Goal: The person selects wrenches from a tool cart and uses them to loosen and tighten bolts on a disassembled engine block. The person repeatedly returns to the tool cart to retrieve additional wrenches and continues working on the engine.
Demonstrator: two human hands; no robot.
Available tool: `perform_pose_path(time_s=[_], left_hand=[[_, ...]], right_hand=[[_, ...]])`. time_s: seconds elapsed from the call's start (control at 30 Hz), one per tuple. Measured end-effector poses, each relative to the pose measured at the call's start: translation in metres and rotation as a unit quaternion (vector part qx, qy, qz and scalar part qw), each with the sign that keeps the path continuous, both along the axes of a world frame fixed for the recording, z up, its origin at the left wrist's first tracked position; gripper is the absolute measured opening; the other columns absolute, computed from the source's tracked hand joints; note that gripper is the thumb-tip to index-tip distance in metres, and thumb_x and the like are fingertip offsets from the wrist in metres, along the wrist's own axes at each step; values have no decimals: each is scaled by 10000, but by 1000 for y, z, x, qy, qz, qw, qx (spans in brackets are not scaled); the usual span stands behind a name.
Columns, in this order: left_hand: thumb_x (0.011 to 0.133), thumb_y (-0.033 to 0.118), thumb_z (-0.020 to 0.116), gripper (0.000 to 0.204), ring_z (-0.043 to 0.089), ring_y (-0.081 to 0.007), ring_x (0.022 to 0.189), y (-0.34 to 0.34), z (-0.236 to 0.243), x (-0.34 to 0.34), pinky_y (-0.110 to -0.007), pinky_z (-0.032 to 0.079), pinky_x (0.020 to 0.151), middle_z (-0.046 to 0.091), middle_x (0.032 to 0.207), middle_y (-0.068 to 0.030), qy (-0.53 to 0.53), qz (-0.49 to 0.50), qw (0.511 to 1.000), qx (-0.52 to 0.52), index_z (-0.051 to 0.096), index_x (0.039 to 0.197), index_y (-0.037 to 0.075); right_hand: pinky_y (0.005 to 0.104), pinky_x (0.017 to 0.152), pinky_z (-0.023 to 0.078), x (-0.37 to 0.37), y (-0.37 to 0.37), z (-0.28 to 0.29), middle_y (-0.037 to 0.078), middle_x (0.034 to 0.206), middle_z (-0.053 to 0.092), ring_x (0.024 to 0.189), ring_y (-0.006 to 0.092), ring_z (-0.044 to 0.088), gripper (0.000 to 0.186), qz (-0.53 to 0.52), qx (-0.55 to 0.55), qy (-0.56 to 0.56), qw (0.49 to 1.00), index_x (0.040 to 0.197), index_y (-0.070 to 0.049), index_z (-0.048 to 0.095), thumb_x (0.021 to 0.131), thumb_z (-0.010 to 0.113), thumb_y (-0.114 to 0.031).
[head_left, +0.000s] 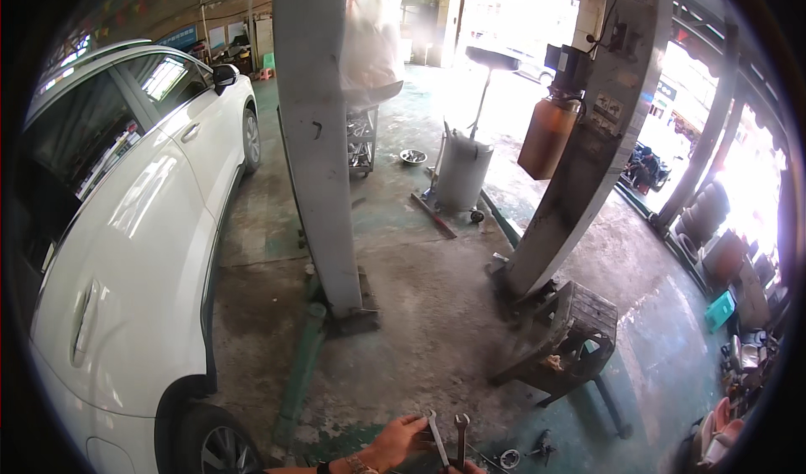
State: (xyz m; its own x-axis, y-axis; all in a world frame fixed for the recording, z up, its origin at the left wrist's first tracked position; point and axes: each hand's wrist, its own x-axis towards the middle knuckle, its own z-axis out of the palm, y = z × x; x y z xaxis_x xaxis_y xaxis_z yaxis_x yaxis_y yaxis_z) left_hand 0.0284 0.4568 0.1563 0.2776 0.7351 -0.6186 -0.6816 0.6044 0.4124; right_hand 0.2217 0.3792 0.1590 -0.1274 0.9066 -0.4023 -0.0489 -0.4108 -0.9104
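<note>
At the lower edge my left hand [396, 445] reaches in with a bracelet at its wrist. Its fingers are closed at the side of a silver open-ended wrench [439, 443], near the jaw. Beside that wrench stands a darker open-ended wrench [461, 440], jaw upward. My right hand [467, 469] is closed around the lower part of the darker wrench; only a sliver of this hand shows, and the rest is cut off by the frame. The two wrenches lean slightly apart at their jaws.
A white car [143, 214] fills the left side. Two lift posts [323, 155] [588, 163] rise ahead. A worn stool [579, 331] stands at right, metal parts [510, 458] lie on the floor nearby. Farther off are a grey drum [463, 172] and stacked tires [705, 209].
</note>
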Motion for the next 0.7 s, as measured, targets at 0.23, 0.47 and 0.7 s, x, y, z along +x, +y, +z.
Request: perform_pose_path(time_s=[0.23, 0.47, 0.7], left_hand=[[966, 158, 540, 191, 682, -267, 873, 77, -15, 11, -402, 560, 803, 691, 974, -123, 74, 37, 996, 26, 628, 1041, 5], [970, 159, 522, 219, 681, -257, 887, 183, -15, 67, -403, 557, 826, 685, 992, -131, 13, 79, 996, 42, 618, 1055, -18], [996, 205, 450, 267, 674, -316, 884, 255, -19, 74, -480, 550, 827, 678, 956, -173, 61, 220, 971, 68, 610, 1005, -8]], right_hand=[[269, 618, 431, 21, 98, -11, 13, 786, 600, 697, 95, 525, 178, 105, 12, 23, 994, 1008, 4, 632, 932, 577, -148], [266, 620, 439, 75, 214, -15, 13, 797, 608, 699, 98, 535, 195, 132, 11, 18, 991, 1030, 2, 635, 932, 583, -157], [264, 622, 447, 99, 328, -21, 14, 807, 617, 700, 101, 545, 213, 156, 1, 10, 988, 1052, 1, 639, 932, 589, -167]])
